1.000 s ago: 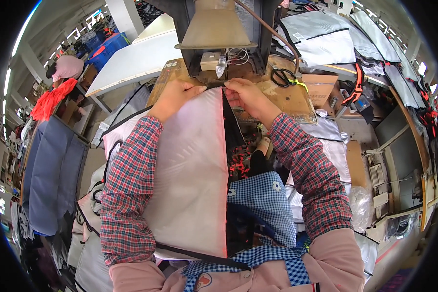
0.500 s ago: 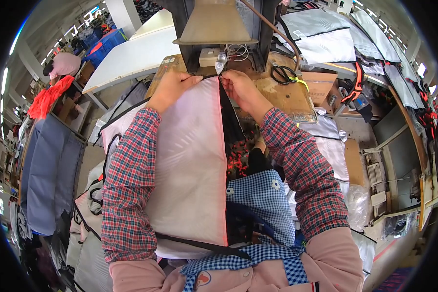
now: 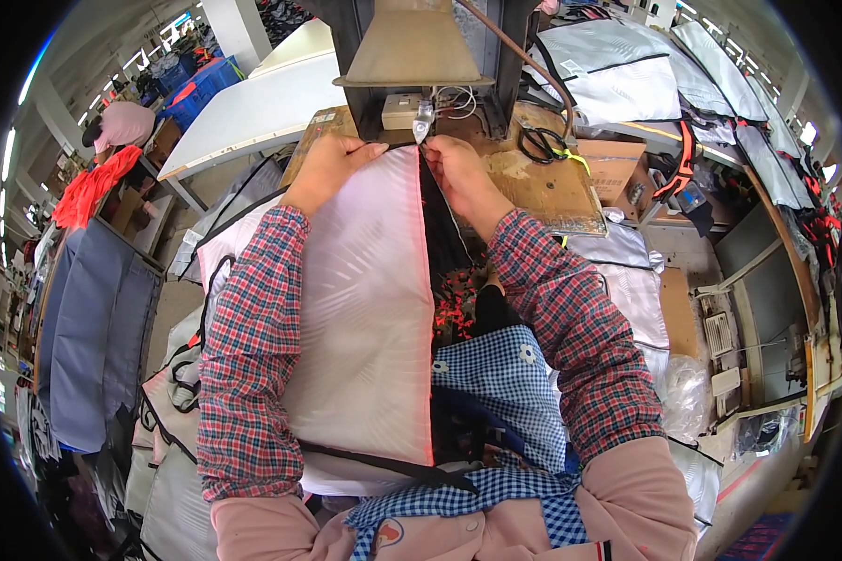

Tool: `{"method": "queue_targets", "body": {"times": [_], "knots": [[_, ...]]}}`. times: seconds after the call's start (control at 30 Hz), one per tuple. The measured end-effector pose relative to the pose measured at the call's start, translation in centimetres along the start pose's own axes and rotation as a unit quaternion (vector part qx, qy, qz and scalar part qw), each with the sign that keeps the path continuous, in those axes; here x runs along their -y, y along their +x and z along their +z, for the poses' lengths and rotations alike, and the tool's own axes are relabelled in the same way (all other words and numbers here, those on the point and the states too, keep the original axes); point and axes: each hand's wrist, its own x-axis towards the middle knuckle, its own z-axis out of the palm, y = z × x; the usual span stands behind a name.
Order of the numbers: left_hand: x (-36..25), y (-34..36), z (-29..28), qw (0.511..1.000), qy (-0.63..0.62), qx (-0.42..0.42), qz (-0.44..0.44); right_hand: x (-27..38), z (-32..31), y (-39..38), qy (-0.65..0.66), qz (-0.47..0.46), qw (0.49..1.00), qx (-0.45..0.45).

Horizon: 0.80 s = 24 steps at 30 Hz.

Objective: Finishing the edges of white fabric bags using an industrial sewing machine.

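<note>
The left hand and right hand each pinch the far edge of a pale fabric panel. Near, a checked apron shows to the panel's right. Farther, that edge has moved forward to just beside the metal tip of the machine, so it seems better lined up there.

I am seeing a metal machine tip barring the way just ahead of the left hand and right hand; to the right, bare wooden tabletop is leaving a lane, while black-handled scissors are obstructing its far side.
</note>
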Motion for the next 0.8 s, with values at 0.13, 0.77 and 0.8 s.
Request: {"method": "queue_targets", "body": {"times": [0.13, 0.77, 0.8], "knots": [[0.8, -0.3, -0.3, 0.998, -0.062, -0.011, -0.02, 2.4, -0.1, -0.7, 0.092, 0.003, 0.995, -0.043], [-3.5, -14.3, -0.2, 0.981, -0.059, 0.181, 0.036, -2.4, 4.9, -21.2, -0.575, -0.529, 0.433, 0.45], [-3.2, -14.6, 0.0, 0.984, -0.055, 0.167, 0.02, -2.9, 5.6, -21.3, -0.56, -0.536, 0.429, 0.464]]}}
